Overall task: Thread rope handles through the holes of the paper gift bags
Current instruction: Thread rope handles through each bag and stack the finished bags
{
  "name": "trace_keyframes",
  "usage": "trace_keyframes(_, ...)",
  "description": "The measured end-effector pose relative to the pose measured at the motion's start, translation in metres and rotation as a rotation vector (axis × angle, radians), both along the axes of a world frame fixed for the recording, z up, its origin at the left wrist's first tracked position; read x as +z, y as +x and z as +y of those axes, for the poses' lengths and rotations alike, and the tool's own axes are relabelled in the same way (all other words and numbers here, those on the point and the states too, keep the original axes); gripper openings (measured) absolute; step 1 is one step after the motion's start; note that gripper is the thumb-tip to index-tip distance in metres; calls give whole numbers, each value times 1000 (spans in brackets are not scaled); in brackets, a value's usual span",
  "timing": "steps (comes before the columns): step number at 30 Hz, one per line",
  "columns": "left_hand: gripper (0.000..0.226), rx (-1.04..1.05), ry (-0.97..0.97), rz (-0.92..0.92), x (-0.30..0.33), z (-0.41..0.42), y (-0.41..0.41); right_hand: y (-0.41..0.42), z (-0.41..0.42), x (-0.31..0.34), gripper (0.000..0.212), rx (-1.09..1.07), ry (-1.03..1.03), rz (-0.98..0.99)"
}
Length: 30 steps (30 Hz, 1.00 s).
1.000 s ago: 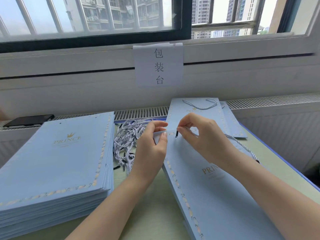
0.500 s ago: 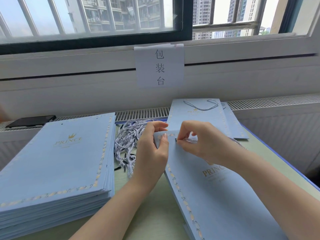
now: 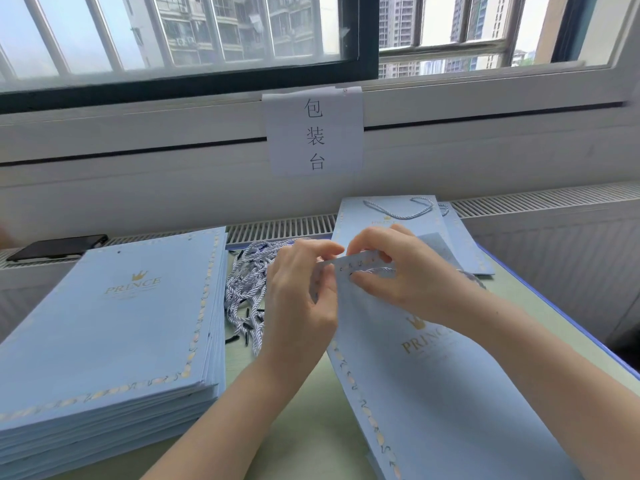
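Rope handle (image 3: 375,270) on bag (image 3: 450,393) top edge, pinched between right hand (image 3: 398,271) fingers, left hand (image 3: 301,292) fingers gripping bag.

Black phone (image 3: 57,247) on radiator ledge, paper sign (image 3: 313,131) under window (image 3: 180,32)

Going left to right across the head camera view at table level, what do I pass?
Black phone → stack of flat light-blue paper gift bags → pile of white-and-blue twisted rope handles → left hand → right hand

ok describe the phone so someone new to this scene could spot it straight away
Start at the tall stack of blue bags on the left of the table. Just behind its far left corner, on the radiator ledge, lies the phone. It is the only flat, black, glossy slab there.
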State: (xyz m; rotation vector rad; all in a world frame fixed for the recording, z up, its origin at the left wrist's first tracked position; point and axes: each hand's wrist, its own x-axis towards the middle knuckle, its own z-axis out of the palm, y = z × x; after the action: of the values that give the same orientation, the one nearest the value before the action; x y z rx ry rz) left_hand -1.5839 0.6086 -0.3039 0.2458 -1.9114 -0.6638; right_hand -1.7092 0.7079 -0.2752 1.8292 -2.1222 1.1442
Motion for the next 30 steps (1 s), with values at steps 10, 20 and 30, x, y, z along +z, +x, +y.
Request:
trace_keyframes(10, 40, -83, 235, -359, 3, -13, -3, 5, -9, -12, 29, -79, -71, 263)
trace_keyframes(20, 32, -262, 500, -344, 13, -11, 4, 4, -7, -10, 25, -30, 3, 290)
trace_keyframes(30, 35, -263, 412, -440, 9, -14, 4, 3, -2, -9, 27, -25, 91, 270)
